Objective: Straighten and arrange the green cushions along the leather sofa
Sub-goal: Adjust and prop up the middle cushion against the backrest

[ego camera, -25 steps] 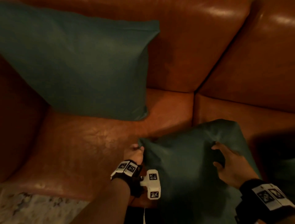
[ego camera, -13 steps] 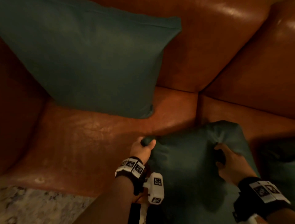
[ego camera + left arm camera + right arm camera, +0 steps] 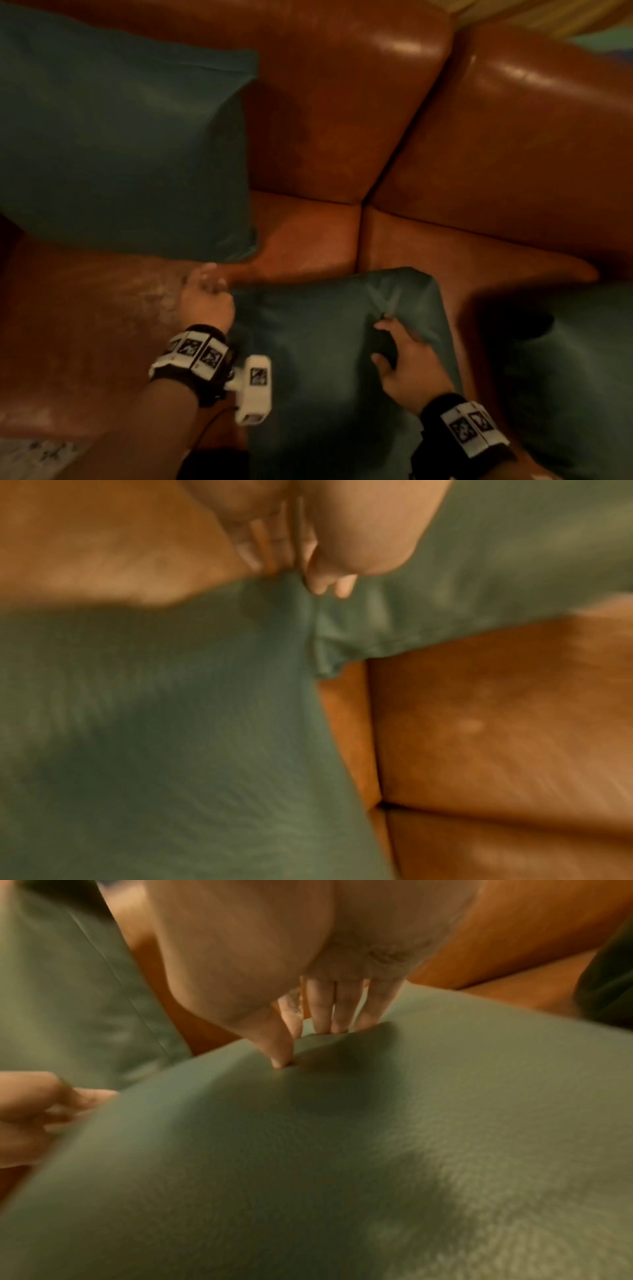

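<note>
Three green cushions lie on the brown leather sofa [image 3: 342, 102]. One cushion [image 3: 130, 144] leans against the backrest at the left. The middle cushion [image 3: 325, 370] lies at the seat's front edge, over the seam between two seat pads. My left hand [image 3: 209, 294] grips its upper left corner; the left wrist view shows blurred fingers [image 3: 329, 585] pinching green fabric. My right hand [image 3: 400, 353] holds a fold near its upper right, with the thumb [image 3: 281, 1053] dug into the face and the fingers [image 3: 329, 1007] over the ridge. A third cushion [image 3: 575, 377] lies at the right.
The left seat pad [image 3: 85, 325] is bare leather between the leaning cushion and my left arm. A pale patterned rug [image 3: 34, 459] shows at the bottom left. Beyond the backrest at the top right is a strip of yellowish surface [image 3: 548, 13].
Both hands have moved forward and up the seat with the middle cushion, whose top edge now looks flatter. The third cushion at the right has come into fuller view.
</note>
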`<state>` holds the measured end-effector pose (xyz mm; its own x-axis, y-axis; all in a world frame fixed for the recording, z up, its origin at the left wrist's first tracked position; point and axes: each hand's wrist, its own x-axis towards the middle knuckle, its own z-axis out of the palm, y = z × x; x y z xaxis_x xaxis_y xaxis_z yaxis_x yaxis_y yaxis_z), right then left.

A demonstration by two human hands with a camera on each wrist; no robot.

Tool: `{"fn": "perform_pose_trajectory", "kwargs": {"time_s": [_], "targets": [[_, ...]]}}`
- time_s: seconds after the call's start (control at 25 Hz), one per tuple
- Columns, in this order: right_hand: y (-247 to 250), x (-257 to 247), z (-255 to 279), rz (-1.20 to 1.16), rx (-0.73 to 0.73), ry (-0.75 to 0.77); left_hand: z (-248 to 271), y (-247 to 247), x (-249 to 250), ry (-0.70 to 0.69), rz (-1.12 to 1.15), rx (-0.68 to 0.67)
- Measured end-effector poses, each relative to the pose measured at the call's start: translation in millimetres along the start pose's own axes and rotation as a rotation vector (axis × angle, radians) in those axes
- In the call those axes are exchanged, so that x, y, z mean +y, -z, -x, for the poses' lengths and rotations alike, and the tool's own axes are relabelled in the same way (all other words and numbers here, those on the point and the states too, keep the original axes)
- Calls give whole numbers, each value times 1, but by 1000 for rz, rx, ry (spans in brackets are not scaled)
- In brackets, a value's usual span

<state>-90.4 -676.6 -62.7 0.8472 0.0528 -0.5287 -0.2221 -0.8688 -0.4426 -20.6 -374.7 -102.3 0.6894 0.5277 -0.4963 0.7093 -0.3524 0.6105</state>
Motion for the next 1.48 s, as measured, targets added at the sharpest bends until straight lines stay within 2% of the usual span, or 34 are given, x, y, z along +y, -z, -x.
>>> {"fn": "perform_pose_trajectory", "kwargs": {"time_s": [0.08,0.12,0.16,0.2,0.28,0.36,0.4,0.44,0.52,0.6,0.72,0.84,0.92,1.04,1.08,1.12,1.16,1.24,1.28,1.32,1.36,1.44,1.48], "targets": [[10,12,-1,-34,-23,84,36,5,21,-324,-225,32],[15,19,-3,-61,-32,129,64,-1,31,-492,-362,-6],[20,19,-5,-105,-56,162,94,-10,36,-586,-521,-89],[29,23,-10,-210,-59,170,124,-26,41,-605,-675,-214],[55,40,-33,-510,53,127,168,-65,34,-485,-862,-445],[85,67,-73,-603,229,-4,183,-86,18,-428,-953,-475],[98,83,-96,-502,242,-95,183,-91,15,-450,-1006,-454],[103,99,-119,-410,165,-171,182,-94,11,-449,-1038,-444],[88,121,-159,-385,-196,-282,178,-96,6,-457,-1025,-422],[63,130,-183,-251,-492,-264,179,-98,6,-461,-1008,-404],[57,128,-194,4,-725,-117,182,-100,3,-449,-1036,-370],[64,127,-199,14,-851,-90,182,-97,0,-425,-1054,-385],[62,121,-196,110,-854,-68,182,-96,-2,-423,-1038,-391],[70,112,-191,68,-819,-64,185,-97,-5,-418,-1016,-385],[82,112,-190,30,-768,-71,185,-97,-5,-417,-1014,-385],[96,112,-188,-11,-653,-91,185,-97,-5,-415,-1014,-384],[113,114,-186,-55,-439,-131,185,-97,-5,-414,-1013,-384],[140,124,-175,-218,92,-275,183,-98,-4,-421,-994,-378],[146,129,-170,-358,232,-345,182,-99,-3,-424,-991,-379],[145,132,-168,-554,235,-418,181,-99,-2,-423,-994,-383],[139,129,-162,-753,114,-468,181,-99,-2,-418,-997,-389],[118,117,-155,-971,-261,-531,180,-99,-1,-393,-994,-402],[107,111,-153,-1006,-387,-556,180,-99,0,-379,-998,-406]]}}
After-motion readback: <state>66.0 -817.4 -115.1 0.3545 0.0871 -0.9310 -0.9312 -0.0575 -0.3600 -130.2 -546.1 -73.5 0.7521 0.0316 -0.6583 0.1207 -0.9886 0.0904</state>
